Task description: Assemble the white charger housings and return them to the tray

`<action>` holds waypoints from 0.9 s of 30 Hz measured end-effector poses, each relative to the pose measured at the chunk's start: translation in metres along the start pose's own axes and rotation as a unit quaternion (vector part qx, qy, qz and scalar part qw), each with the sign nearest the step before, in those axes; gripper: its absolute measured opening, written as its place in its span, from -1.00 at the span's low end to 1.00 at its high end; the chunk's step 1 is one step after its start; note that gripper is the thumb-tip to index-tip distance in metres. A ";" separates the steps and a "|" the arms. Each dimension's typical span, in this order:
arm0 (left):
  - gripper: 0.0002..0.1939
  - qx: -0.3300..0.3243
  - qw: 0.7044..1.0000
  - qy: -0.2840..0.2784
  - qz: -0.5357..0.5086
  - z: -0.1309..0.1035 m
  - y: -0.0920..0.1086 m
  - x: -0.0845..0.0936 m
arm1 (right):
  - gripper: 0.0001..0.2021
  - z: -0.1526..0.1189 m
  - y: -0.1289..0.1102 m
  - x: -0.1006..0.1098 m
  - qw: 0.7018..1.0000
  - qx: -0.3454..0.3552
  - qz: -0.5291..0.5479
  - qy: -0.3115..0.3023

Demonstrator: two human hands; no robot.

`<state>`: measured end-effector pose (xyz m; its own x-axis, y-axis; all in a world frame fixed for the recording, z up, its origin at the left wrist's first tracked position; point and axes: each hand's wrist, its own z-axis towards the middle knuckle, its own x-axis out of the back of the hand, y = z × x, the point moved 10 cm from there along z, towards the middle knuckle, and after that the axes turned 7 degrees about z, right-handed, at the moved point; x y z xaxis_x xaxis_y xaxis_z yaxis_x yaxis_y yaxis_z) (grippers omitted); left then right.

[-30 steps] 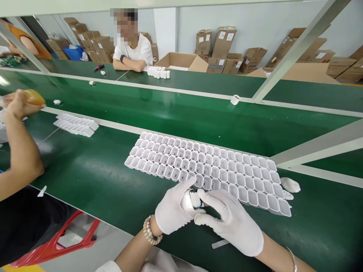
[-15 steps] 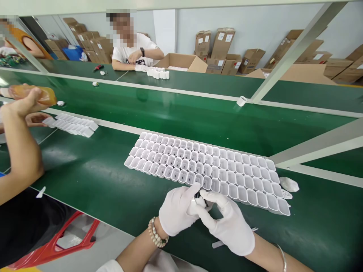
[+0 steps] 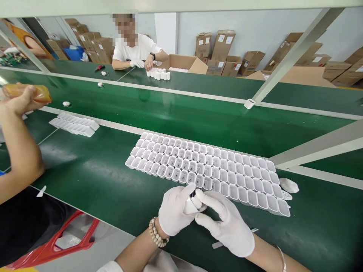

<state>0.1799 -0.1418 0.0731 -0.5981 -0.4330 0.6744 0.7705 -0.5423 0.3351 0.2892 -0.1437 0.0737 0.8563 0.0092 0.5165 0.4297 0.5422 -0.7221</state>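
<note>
My left hand [image 3: 176,207], in a white glove with a beaded bracelet at the wrist, grips a small white plastic part [image 3: 191,205] with a black piece [image 3: 193,194] at its top. From the right, my gloved right hand [image 3: 229,221] holds the same part, its index fingertip at the upper edge and the thumb lower down. Gloved fingers hide much of the part. Just beyond both hands, rows of open white plastic cups [image 3: 215,172] stand on the green table [image 3: 104,181]; several have a small dark slot inside.
Crumpled clear plastic [image 3: 289,185] lies right of the cups. A thin white strip [image 3: 217,245] rests under my right forearm. At left, a co-worker's arm [image 3: 21,139] holds an orange bottle [image 3: 31,93] near more white pieces [image 3: 75,124]. Another person [image 3: 136,49] sits across the green strip [image 3: 170,111].
My right fingers have shifted slightly on the part, and the black piece shows less. Small white items on the middle green strip have moved right. The person opposite now reaches to the white pieces.
</note>
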 end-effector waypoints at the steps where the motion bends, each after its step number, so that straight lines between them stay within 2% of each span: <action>1: -0.60 0.003 1.000 -0.006 -0.006 0.000 -0.002 -0.001 | -0.76 0.000 -0.001 -0.003 1.000 -0.001 -0.017 -0.020; 4: -0.58 0.010 1.000 -0.013 -0.010 -0.002 -0.006 -0.003 | -0.73 0.000 -0.001 -0.009 0.996 -0.009 -0.057 -0.073; 9: -0.61 0.002 1.000 -0.011 -0.006 -0.002 -0.005 -0.004 | -0.69 0.002 -0.001 -0.011 0.993 -0.021 -0.033 -0.110; 16: -0.63 -0.022 1.000 0.002 -0.011 -0.001 0.000 0.004 | -0.92 0.003 0.005 -0.025 0.972 -0.087 0.000 -0.217; 20: -0.57 -0.016 0.998 -0.014 -0.062 -0.007 -0.004 0.000 | -0.93 0.002 0.000 -0.027 0.973 -0.066 -0.012 -0.222; 22: -0.47 0.014 0.988 -0.032 -0.147 -0.012 -0.009 -0.007 | -0.90 0.002 -0.007 -0.024 0.980 -0.026 -0.010 -0.199; 24: -0.36 0.080 0.949 -0.062 -0.298 -0.018 -0.018 -0.019 | -0.81 0.002 -0.016 -0.018 0.987 0.018 0.006 -0.158; 25: -0.30 0.121 0.910 -0.082 -0.388 -0.021 -0.021 -0.027 | -0.75 0.002 -0.020 -0.014 0.990 0.032 0.019 -0.136; 27: -0.22 0.194 0.807 -0.136 -0.541 -0.027 -0.021 -0.045 | -0.62 0.001 -0.022 -0.008 0.993 0.036 0.041 -0.108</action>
<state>0.1849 -0.1307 0.0179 -0.9370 0.3460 -0.0491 -0.1274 -0.2074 0.9699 0.2727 -0.1550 0.0864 0.8027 0.2313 0.5497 0.3327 0.5914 -0.7346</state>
